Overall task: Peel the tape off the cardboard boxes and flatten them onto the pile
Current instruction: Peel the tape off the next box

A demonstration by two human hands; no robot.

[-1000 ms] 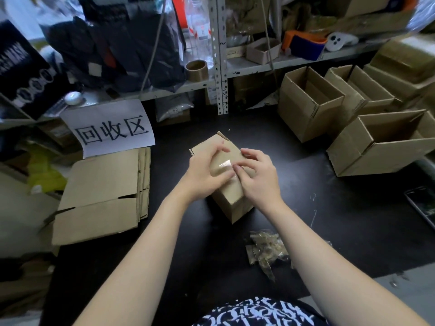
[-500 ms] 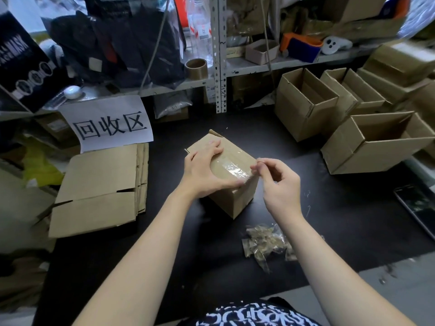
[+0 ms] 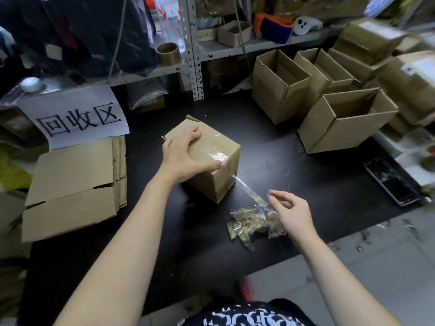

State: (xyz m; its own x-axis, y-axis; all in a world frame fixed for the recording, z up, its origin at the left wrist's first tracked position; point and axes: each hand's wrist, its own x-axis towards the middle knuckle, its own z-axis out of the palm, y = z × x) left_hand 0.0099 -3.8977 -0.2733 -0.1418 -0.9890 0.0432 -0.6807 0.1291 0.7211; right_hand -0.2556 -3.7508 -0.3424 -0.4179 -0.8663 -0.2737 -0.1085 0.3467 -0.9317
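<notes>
A small closed cardboard box (image 3: pixel 219 175) stands in the middle of the black table (image 3: pixel 188 243). My left hand (image 3: pixel 182 156) lies over its top and grips it, thumb on the near edge. A strip of clear tape (image 3: pixel 247 188) stretches from the box's near right corner down to my right hand (image 3: pixel 290 211), which pinches its free end between thumb and fingers. More clear tape still shines on the box top. Just below my right hand lies a heap of crumpled peeled tape (image 3: pixel 253 225). A pile of flattened boxes (image 3: pixel 73 187) lies on the left.
Three open cardboard boxes (image 3: pixel 348 123) stand at the back right, with more stacked behind them. A white paper sign (image 3: pixel 75 116) hangs over the pile. A phone (image 3: pixel 390 182) lies at the right table edge. A cluttered metal shelf (image 3: pixel 193 48) runs along the back.
My right hand has pulled the tape off the box top, moving right and toward me down to the scrap heap. My left hand has stayed on the box.
</notes>
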